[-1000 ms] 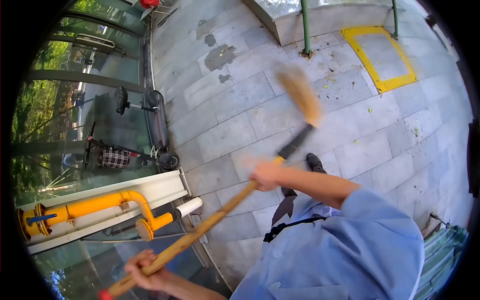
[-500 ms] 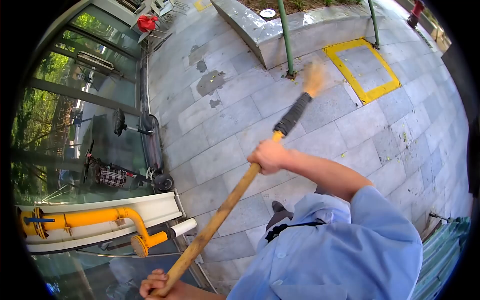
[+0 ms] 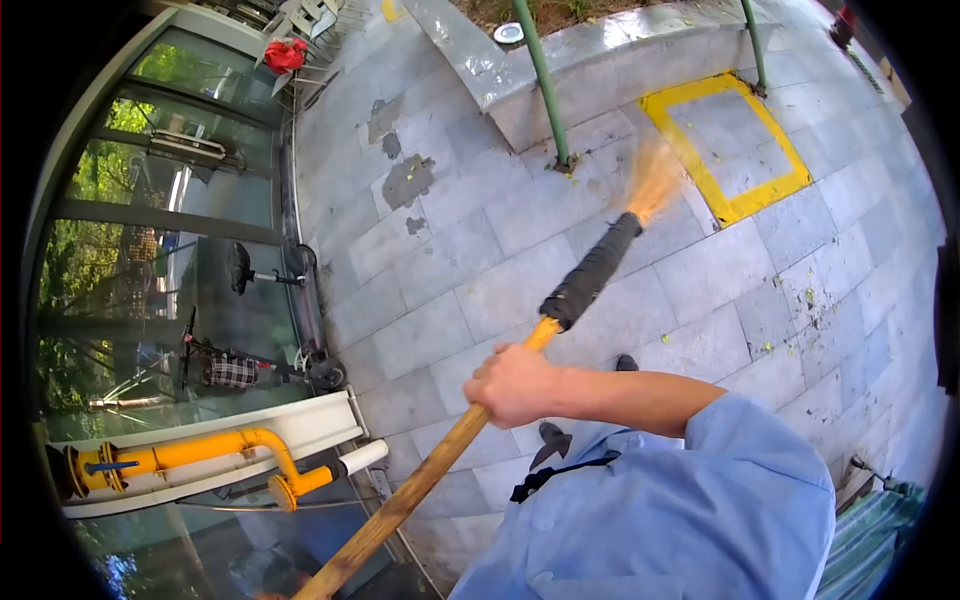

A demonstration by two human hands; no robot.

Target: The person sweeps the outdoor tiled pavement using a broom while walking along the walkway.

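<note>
My right hand (image 3: 515, 385) is closed around the wooden handle of a broom (image 3: 425, 475), just below its black-wrapped neck (image 3: 590, 272). The broom slants from the bottom left up toward the right. Its tan bristles (image 3: 655, 180) are smeared by motion over the grey paving, beside a yellow painted frame; whether they touch the ground I cannot tell. Of my left hand only a sliver (image 3: 270, 596) shows at the bottom edge, beside the lower handle, and its grip is hidden.
Glass panels (image 3: 180, 260) line the left, with a scooter (image 3: 325, 372) beside them. A yellow pipe (image 3: 200, 455) juts out at lower left. Ahead stand a stone planter (image 3: 560, 85) and green posts (image 3: 543, 85). The yellow frame (image 3: 800, 178) marks the paving. Corrugated green sheeting (image 3: 875, 540) is at lower right.
The bristles have swung right and slightly down, toward the yellow frame. My right hand has moved left and down with the handle. My left hand has dropped almost out of view.
</note>
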